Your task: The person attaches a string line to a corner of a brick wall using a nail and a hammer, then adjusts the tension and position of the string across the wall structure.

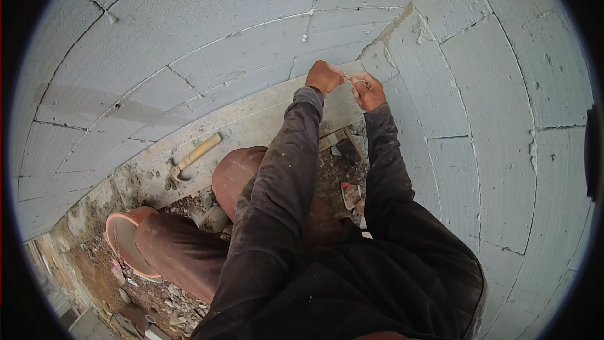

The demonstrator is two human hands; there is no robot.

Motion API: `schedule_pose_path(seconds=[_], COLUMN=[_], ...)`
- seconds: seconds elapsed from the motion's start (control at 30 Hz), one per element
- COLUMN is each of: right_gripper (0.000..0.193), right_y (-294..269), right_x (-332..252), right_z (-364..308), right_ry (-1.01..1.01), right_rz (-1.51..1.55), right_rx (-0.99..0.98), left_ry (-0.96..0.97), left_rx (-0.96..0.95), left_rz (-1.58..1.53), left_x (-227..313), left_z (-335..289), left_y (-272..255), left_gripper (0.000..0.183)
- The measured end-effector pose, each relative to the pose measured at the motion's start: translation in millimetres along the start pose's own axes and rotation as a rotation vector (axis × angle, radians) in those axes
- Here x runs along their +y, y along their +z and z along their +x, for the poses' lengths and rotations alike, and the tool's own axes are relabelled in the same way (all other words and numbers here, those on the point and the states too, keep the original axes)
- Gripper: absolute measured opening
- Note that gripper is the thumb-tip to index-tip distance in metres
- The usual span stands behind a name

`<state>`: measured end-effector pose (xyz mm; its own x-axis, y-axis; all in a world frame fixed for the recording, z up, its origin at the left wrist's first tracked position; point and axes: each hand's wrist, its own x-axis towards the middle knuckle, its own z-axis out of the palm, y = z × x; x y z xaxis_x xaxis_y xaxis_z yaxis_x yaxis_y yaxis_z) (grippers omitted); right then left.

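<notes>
Both of my hands meet close to the corner where two pale block walls join, above a concrete ledge. My left hand is closed, its thumb and fingertips pinched toward my right hand. Opposite it, my right hand is closed too, fingertips pressed together. Something small and pale shows between the fingertips, too small to make out. Whitish dust covers the fingers. A claw hammer with a wooden handle lies on the ledge, left of my left forearm, touched by neither hand.
The left block wall and right block wall rise close around my hands. Beside my leg is an orange tub. Rubble covers the ground, and a wooden piece lies between my forearms.
</notes>
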<state>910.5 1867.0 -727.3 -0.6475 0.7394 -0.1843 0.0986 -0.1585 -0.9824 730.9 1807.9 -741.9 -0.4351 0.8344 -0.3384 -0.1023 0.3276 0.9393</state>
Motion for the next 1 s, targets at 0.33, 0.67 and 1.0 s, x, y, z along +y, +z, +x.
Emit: schedule_pose_path(seconds=[0.33,0.67,1.0], right_gripper=[0.041,0.053,0.063], right_y=[0.4,30.5,60.7], right_x=[2.1,42.5,23.6], right_z=[-20.4,2.8,-16.1], right_ry=[0.038,-0.083,-0.194], right_rz=[0.699,-0.194,-0.737], right_rx=[-0.204,0.157,0.383], left_ry=[0.027,0.053,0.093], left_rx=[0.043,0.186,0.259], left_rz=[-0.094,0.113,0.141], left_x=[-2.5,15.8,12.7], left_z=[-1.0,-19.6,-21.7], left_y=[4.0,17.1,12.6], left_gripper=[0.016,0.014,0.014])
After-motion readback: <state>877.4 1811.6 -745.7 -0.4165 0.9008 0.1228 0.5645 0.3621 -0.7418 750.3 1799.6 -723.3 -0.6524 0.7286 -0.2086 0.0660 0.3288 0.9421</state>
